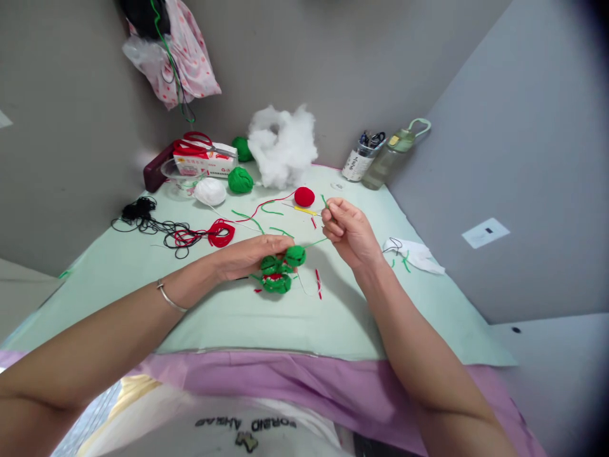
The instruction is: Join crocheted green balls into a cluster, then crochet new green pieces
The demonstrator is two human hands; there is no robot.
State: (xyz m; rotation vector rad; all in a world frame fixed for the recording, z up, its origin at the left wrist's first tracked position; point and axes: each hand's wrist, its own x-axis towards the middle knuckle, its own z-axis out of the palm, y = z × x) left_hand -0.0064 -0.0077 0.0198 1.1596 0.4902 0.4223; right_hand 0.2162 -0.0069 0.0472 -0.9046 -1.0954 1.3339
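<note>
My left hand (259, 252) is closed around a small green crocheted figure (277, 283) with red and white in its middle and rounded green lumps on top. From the figure a strand of green yarn (314, 242) runs up to my right hand (349, 230), whose fingers are pinched on it. A short green end sticks out above those fingers; whether a needle is among them is hidden. Just left of my right hand lies a yellow-handled crochet hook (304, 210), near a red yarn ball (304, 197).
White stuffing (281, 146) is heaped at the back, beside green yarn balls (240, 180) and a white ball (210, 191). Red scissors (194, 145) rest on a box. Tangled black yarn (143, 214) lies left. A pen cup (360, 158) and bottle (391, 155) stand back right.
</note>
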